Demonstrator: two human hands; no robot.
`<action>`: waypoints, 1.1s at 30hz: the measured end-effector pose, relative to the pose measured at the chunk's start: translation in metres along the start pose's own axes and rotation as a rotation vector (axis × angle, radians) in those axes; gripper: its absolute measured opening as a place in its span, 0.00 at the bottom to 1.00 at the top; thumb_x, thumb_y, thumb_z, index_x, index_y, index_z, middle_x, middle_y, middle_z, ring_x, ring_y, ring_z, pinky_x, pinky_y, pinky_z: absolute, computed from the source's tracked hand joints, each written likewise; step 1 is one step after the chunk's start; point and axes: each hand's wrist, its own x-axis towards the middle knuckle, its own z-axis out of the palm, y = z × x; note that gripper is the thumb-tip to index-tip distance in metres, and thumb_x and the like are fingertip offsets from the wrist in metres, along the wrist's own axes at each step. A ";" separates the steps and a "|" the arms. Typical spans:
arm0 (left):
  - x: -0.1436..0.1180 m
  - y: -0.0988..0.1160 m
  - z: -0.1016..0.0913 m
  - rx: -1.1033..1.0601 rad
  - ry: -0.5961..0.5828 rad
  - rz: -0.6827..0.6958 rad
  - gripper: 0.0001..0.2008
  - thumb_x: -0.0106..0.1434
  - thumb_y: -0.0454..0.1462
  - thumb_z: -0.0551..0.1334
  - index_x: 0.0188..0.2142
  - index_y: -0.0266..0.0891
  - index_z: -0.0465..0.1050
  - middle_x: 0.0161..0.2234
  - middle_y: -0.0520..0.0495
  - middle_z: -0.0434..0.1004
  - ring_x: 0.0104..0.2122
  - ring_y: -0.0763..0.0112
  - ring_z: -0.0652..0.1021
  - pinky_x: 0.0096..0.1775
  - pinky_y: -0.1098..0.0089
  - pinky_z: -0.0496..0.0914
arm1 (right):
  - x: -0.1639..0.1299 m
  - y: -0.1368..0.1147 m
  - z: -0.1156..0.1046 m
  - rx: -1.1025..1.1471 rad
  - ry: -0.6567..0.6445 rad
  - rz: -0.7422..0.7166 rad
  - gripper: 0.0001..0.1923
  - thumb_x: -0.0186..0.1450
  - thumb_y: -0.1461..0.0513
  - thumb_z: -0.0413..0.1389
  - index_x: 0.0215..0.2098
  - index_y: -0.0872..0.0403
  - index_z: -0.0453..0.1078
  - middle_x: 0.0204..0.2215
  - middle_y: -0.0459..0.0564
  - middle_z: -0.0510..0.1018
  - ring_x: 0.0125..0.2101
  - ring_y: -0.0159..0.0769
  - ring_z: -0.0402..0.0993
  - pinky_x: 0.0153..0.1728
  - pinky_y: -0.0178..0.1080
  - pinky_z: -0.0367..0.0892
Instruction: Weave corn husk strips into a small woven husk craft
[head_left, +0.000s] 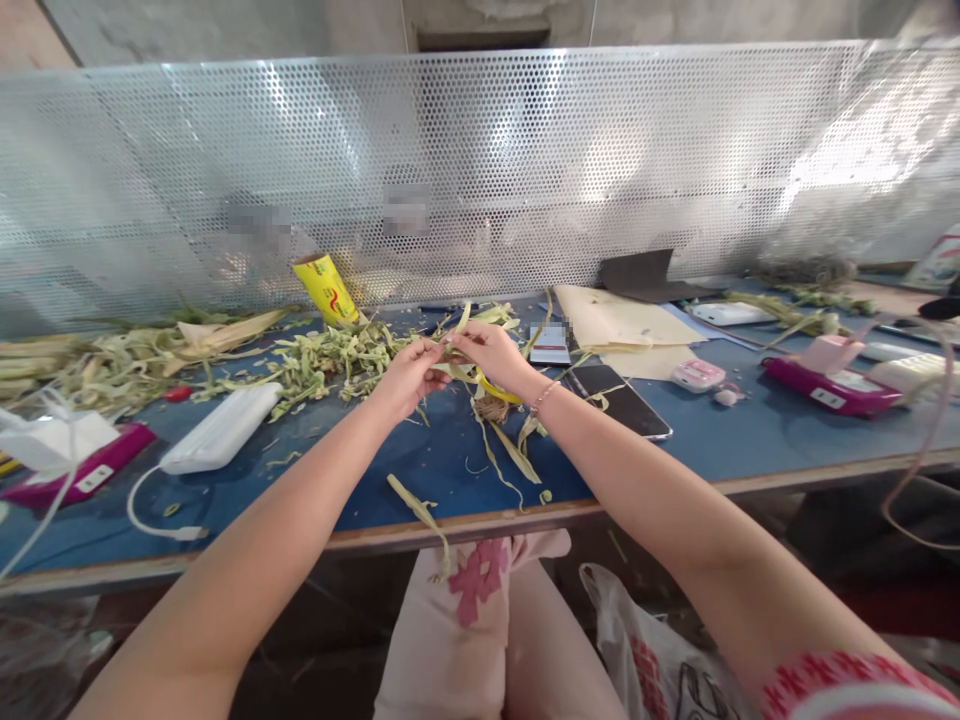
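At twelve o'clock over the worktop (465, 497), the left hand (409, 380) and right hand (493, 355) have fingers pinched together on a pale husk strip (463, 317), which could tear if pulled unevenly, or snag the curled pile (322, 358) at nine o'clock.

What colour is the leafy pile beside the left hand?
Leafy pile: pale yellowish green, in the head view.

The blue tabletop (727, 440) carries a tilted yellow tube (328, 290), white power bank (223, 428), beige paper (622, 318) and pink case (698, 375).
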 end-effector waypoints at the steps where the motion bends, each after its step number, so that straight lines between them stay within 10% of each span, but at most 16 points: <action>1: 0.000 0.000 0.001 -0.021 0.000 -0.002 0.07 0.52 0.35 0.62 0.24 0.37 0.63 0.21 0.53 0.71 0.17 0.78 0.72 0.20 0.77 0.65 | 0.000 0.000 0.000 0.009 0.003 0.010 0.06 0.57 0.60 0.53 0.27 0.55 0.67 0.24 0.44 0.71 0.27 0.27 0.68 0.33 0.34 0.70; 11: 0.005 -0.005 -0.003 0.100 0.023 0.140 0.07 0.50 0.36 0.62 0.22 0.37 0.65 0.21 0.52 0.73 0.23 0.75 0.75 0.31 0.72 0.70 | -0.001 -0.002 -0.003 -0.262 0.069 0.006 0.11 0.57 0.57 0.52 0.21 0.55 0.60 0.15 0.40 0.61 0.15 0.23 0.57 0.16 0.28 0.59; 33: 0.005 -0.006 -0.009 0.520 0.053 0.383 0.07 0.50 0.35 0.62 0.20 0.40 0.65 0.18 0.52 0.68 0.24 0.71 0.71 0.28 0.74 0.61 | -0.003 -0.007 -0.002 -0.167 -0.069 0.005 0.09 0.55 0.60 0.55 0.24 0.56 0.60 0.20 0.41 0.64 0.20 0.23 0.62 0.22 0.30 0.62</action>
